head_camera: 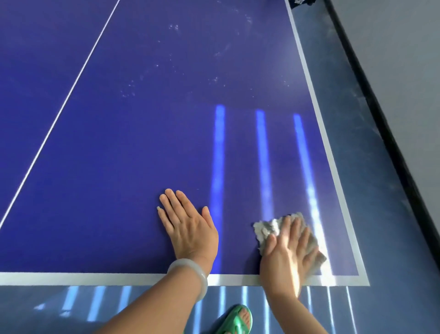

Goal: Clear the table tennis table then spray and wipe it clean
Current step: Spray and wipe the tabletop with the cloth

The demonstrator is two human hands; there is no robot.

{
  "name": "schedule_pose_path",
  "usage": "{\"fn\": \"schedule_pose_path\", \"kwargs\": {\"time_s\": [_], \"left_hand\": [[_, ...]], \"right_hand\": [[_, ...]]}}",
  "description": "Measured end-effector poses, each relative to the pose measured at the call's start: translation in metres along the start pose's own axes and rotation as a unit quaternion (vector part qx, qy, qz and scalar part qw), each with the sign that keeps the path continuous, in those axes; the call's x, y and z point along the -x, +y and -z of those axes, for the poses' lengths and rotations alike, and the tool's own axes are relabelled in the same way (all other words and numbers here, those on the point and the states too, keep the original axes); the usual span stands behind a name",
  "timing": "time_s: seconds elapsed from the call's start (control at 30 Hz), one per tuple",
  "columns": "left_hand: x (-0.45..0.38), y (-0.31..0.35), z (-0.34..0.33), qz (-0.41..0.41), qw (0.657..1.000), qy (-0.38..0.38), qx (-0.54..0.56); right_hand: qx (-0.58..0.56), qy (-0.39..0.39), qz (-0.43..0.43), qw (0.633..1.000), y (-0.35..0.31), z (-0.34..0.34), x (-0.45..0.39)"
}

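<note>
Table surface open ahead; only cloth near right corner.

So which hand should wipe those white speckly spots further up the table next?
The right hand, probably. It already presses the cloth flat on the table, and the speckles lie straight ahead of it. The left hand rests bare on the surface with no cloth.

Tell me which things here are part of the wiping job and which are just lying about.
Part of the job:
table tennis table
grey cloth, pressed flat under the right hand
left hand, resting flat on the table
white smears further up the table

Just about:
dark item at the far corner, too cropped to identify
green sandal
bracelet
</note>
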State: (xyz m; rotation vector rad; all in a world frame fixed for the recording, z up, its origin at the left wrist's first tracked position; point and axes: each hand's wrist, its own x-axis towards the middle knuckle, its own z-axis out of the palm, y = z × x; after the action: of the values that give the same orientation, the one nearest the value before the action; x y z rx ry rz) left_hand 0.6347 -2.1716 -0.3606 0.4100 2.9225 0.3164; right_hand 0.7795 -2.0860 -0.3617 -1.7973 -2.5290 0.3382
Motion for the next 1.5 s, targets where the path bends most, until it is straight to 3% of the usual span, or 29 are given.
{"fn": "schedule_pose_path", "kwargs": {"time_s": [0.17,0.23,0.4,0.47,0.57,0.67,0.73,0.77,0.8,0.87,0.93,0.97,1.0,1.07,1.13,1.2,1.23,1.27,1.33,1.4,1.47,1.5], "left_hand": [[-0.012,-0.031,0.02,-0.071,0.993,-0.05,0.085],[-0.032,-0.065,0.034,-0.117,0.989,-0.021,0.085],[-0.095,-0.138,0.058,-0.005,1.0,0.015,-0.013],[-0.1,-0.146,0.054,-0.005,0.999,0.019,-0.032],[-0.098,-0.147,0.046,-0.014,0.998,0.042,-0.053],[-0.098,-0.147,0.044,-0.009,0.997,0.057,-0.054],[-0.099,-0.148,0.043,-0.01,0.997,0.059,-0.055],[-0.1,-0.148,0.043,-0.009,0.997,0.058,-0.057],[-0.099,-0.148,0.042,-0.007,0.997,0.055,-0.06],[-0.099,-0.148,0.042,-0.008,0.997,0.049,-0.064],[-0.1,-0.148,0.042,-0.009,0.997,0.048,-0.067],[-0.1,-0.148,0.042,-0.009,0.997,0.046,-0.069],[-0.1,-0.148,0.042,-0.01,0.997,0.043,-0.069],[-0.1,-0.148,0.042,-0.013,0.997,0.044,-0.069],[-0.1,-0.148,0.042,-0.013,0.997,0.042,-0.069],[-0.1,-0.148,0.043,-0.015,0.997,0.042,-0.067],[-0.1,-0.148,0.043,-0.014,0.997,0.042,-0.066],[-0.101,-0.148,0.043,-0.013,0.997,0.041,-0.066],[-0.1,-0.148,0.044,-0.014,0.997,0.035,-0.068],[-0.1,-0.148,0.044,-0.015,0.997,0.029,-0.074],[-0.1,-0.148,0.045,-0.013,0.997,0.027,-0.075],[-0.099,-0.147,0.045,-0.012,0.997,0.026,-0.075]], "right_hand": [[0.018,-0.028,0.106,0.994,-0.034,-0.013,-0.001],[0.041,-0.038,0.122,0.991,-0.031,-0.012,-0.01],[-0.004,-0.03,0.035,0.999,-0.046,-0.013,0.003],[-0.003,-0.008,0.021,1.0,-0.071,-0.017,0.029],[-0.016,-0.015,0.171,0.985,-0.118,-0.03,0.067],[0.006,-0.039,0.367,0.929,-0.14,-0.04,0.054],[0.03,-0.041,0.446,0.894,-0.141,-0.035,0.008],[0.039,-0.043,0.438,0.897,-0.138,-0.031,-0.019],[0.036,-0.047,0.38,0.923,-0.132,-0.027,-0.047],[0.008,-0.035,0.147,0.988,-0.117,-0.016,-0.089],[-0.017,-0.007,-0.014,1.0,-0.116,-0.013,-0.092],[-0.011,0.007,-0.022,1.0,-0.125,-0.017,-0.08],[-0.005,0.021,0.013,1.0,-0.137,-0.022,-0.062],[-0.009,0.019,0.183,0.983,-0.163,-0.036,-0.02],[0.023,-0.024,0.403,0.915,-0.179,-0.044,0.01],[0.051,-0.046,0.522,0.85,-0.177,-0.038,-0.014],[0.051,-0.044,0.509,0.858,-0.169,-0.034,-0.034],[0.038,-0.046,0.442,0.895,-0.158,-0.029,-0.056],[0.012,-0.012,0.197,0.98,-0.131,-0.016,-0.093],[0.002,0.007,-0.004,1.0,-0.12,-0.01,-0.1],[-0.012,0.002,-0.052,0.999,-0.141,-0.017,-0.082],[-0.019,0.003,-0.011,1.0,-0.157,-0.023,-0.07]]}}
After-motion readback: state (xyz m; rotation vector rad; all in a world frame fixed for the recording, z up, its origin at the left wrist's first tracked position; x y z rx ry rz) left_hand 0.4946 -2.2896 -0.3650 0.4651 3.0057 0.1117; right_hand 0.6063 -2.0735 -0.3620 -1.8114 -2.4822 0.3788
